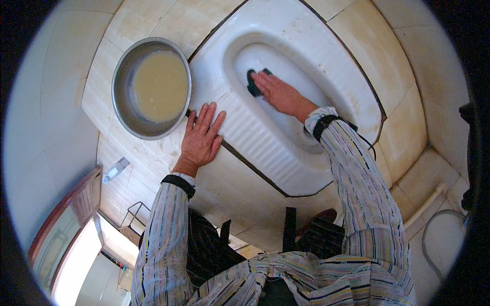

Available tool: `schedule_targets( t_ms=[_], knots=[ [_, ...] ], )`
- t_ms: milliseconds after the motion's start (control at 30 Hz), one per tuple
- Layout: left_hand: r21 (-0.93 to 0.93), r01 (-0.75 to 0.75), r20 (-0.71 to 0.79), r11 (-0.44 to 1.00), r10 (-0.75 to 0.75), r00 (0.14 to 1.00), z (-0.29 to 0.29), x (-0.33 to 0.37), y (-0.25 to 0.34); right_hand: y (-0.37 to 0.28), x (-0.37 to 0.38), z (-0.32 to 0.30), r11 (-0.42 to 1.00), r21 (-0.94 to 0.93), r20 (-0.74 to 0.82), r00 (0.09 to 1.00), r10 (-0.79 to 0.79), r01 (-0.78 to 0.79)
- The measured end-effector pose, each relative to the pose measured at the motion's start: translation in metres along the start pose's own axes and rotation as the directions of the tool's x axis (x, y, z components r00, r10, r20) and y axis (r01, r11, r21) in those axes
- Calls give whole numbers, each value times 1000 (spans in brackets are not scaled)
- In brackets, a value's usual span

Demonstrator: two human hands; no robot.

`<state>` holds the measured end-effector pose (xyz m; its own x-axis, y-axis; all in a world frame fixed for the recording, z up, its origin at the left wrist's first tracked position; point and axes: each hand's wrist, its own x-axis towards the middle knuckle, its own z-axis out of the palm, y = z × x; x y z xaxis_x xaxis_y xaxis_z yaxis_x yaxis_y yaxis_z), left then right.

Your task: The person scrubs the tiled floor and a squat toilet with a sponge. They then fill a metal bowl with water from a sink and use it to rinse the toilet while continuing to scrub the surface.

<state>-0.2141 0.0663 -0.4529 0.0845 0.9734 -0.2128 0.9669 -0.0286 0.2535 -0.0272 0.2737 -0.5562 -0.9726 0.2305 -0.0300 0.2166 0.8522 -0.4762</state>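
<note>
A white squat toilet (301, 168) with ribbed foot rests is set into the tiled floor. Inside its bowl, my right hand (283, 94) presses a dark green scrubbing pad (252, 85) against the white surface, fingers over the pad. My left hand (202, 136) lies flat with fingers spread, on the toilet's left rim and the dark seam beside it, holding nothing. Just beyond those fingertips stands a round metal basin (121, 109) with cloudy, yellowish water (161, 86) in it.
A small bottle (115, 170) lies on the floor at the left, near a wire rack (135, 214) and a doorway with a reddish frame (64, 209). Tiled walls rise on both sides. A grey hose (426, 245) and a pale pipe (424, 205) are at the lower right.
</note>
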Motion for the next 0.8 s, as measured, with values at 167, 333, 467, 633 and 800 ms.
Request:
schedule_targets(
  t_ms=[167, 333, 467, 633, 800],
  knots=[
    [-15, 2, 15, 1000, -2, 1000, -1, 1, -1, 28, 48, -3, 964, -227, -230, 970, 85, -139],
    [-15, 23, 52, 1000, -22, 998, -2, 1, 0, 41, 13, 9, 855, -325, -265, 907, 329, -405],
    [-5, 16, 34, 1000, -16, 999, -2, 2, 2, 33, -45, 20, 789, -437, -229, 901, 368, -433],
    [-28, 10, 1, 1000, -10, 1000, -1, 0, 2, 14, -85, 9, 833, -432, -49, 932, 360, -344],
    [-13, 25, 20, 1000, -24, 999, -1, 0, 3, 6, -47, 23, 407, 586, -240, 330, 913, -700]
  ],
)
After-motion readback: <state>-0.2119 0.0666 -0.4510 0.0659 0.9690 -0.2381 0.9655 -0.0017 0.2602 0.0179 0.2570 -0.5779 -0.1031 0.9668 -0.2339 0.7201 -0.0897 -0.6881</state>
